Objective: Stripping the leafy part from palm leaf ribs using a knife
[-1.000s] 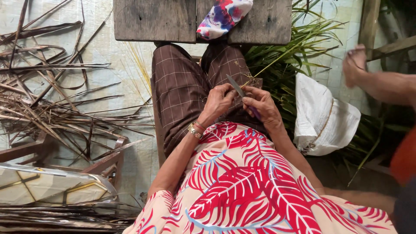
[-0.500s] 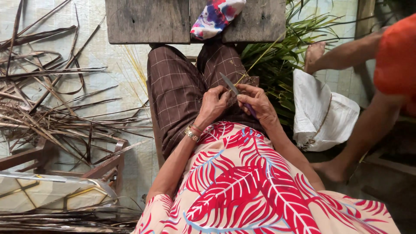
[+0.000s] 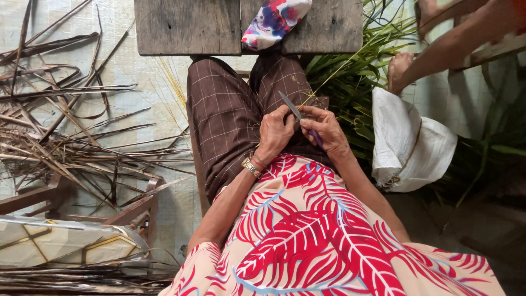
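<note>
The right hand (image 3: 327,130) is gripping a purple-handled knife (image 3: 299,118), blade angled up past its thumb, shaving a thin green leaf strip (image 3: 331,77) that the left hand (image 3: 275,131) is pinching just beside the blade; judging by this, the blade next needs drawing steadily along the strip.

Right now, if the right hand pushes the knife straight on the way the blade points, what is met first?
Probably the left hand: the right hand aims the knife up-left, its blade passing just beside the left thumb. Depth is unclear.

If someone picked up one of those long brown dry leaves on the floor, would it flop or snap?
The dry leaves look thin and curled, so probably light. Many lie bent or kinked without breaking, so one would likely sag at its ends. Their dried-out look suggests a sharp fold might crack it.
</note>
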